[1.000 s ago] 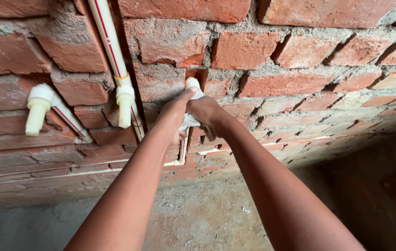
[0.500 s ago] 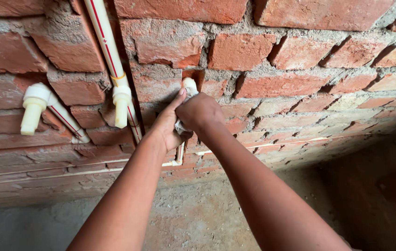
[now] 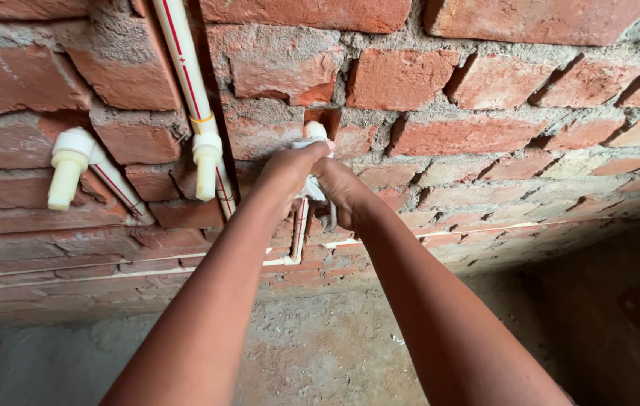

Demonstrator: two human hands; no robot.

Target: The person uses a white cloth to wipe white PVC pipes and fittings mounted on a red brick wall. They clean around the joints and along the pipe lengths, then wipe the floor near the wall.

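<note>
A cream plastic pipe stub (image 3: 315,131) sticks out of a chased slot in the red brick wall (image 3: 410,83). My left hand (image 3: 284,174) grips the stub from the left, fingertips at its top. My right hand (image 3: 344,194) closes on it from the right and pinches a white strip of wrap (image 3: 311,188) that hangs between the two hands. Below the hands a thin white pipe with a red stripe (image 3: 299,229) runs down to a horizontal pipe. The hands hide most of the stub.
Two more cream-capped pipe stubs (image 3: 66,174) (image 3: 206,162) stick out to the left. A striped white pipe (image 3: 179,68) runs up the wall. A thin horizontal pipe (image 3: 109,277) follows the wall's base above the rough concrete floor (image 3: 320,353).
My hands have shifted around the stub: the left fingertips now sit over its top and the right hand has dropped lower to the right. The view moved slightly.
</note>
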